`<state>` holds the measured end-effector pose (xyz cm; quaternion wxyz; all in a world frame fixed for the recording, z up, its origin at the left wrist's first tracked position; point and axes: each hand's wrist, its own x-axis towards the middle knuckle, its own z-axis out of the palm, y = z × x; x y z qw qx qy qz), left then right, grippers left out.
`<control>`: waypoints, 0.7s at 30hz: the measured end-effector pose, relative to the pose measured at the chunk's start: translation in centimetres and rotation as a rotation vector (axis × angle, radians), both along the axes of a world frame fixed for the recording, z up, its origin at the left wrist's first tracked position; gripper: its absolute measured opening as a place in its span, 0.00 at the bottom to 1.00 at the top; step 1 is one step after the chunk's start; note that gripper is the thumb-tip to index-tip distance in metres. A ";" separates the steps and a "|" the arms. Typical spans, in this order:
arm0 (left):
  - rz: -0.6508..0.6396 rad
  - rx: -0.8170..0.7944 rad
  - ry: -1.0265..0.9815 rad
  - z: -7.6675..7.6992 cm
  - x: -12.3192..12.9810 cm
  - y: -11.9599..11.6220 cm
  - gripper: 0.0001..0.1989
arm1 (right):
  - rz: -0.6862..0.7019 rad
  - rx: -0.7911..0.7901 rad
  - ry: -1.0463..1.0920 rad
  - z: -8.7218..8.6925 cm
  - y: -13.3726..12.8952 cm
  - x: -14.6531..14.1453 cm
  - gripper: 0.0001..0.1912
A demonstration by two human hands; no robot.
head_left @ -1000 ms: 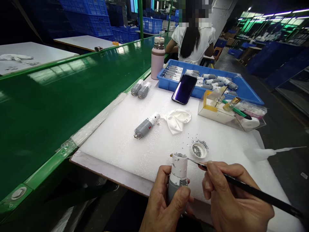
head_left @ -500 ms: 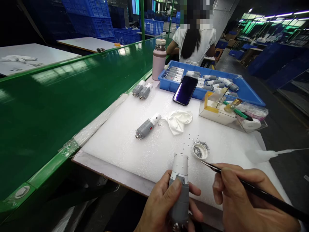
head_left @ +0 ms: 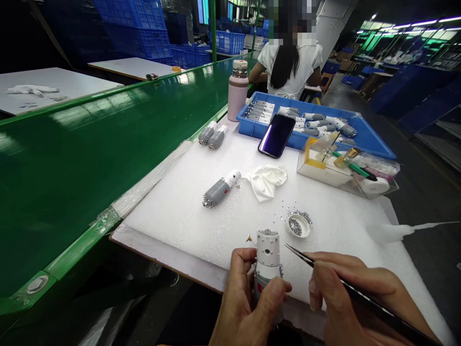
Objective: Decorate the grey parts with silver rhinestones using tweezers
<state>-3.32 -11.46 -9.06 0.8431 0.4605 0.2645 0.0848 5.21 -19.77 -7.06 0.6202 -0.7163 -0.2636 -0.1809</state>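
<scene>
My left hand [head_left: 248, 302] is wrapped round a white and grey cylindrical model [head_left: 268, 250], held upright at the near edge of the foam-covered table, its white end up. Black tweezers [head_left: 345, 288] are pinched in my right hand [head_left: 360, 298], their tips just right of the model. Whether anything is between the tips is too small to tell. A white round cap [head_left: 298, 226] holding tiny silvery parts lies beyond the tips, with more parts scattered around it. Another model [head_left: 220, 190] lies on its side to the left, beside a crumpled white cloth [head_left: 266, 181].
Two models [head_left: 213, 135] lie near the green conveyor [head_left: 118, 129]. At the back are a pink bottle [head_left: 237, 96], a phone [head_left: 276, 135] leaning on a blue tray [head_left: 374, 139] of models, and a clear box [head_left: 324, 170] of supplies. A person [head_left: 291, 67] sits beyond.
The model in my left hand has turned, now showing a dark round hole and a red mark. My right hand has moved the tweezers left, away from the cap towards the model.
</scene>
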 end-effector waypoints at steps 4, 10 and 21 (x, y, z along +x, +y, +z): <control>0.042 0.033 -0.036 -0.9 0.3 -0.2 0.20 | -0.006 -0.019 0.021 0.1 0.1 -0.1 0.07; 0.062 0.038 -0.012 -1.6 0.3 -0.5 0.24 | 0.007 0.002 0.031 -0.3 0.5 0.0 0.07; 0.054 0.062 0.020 -1.5 0.0 -0.5 0.24 | -0.029 -0.054 0.066 -0.6 0.1 0.0 0.07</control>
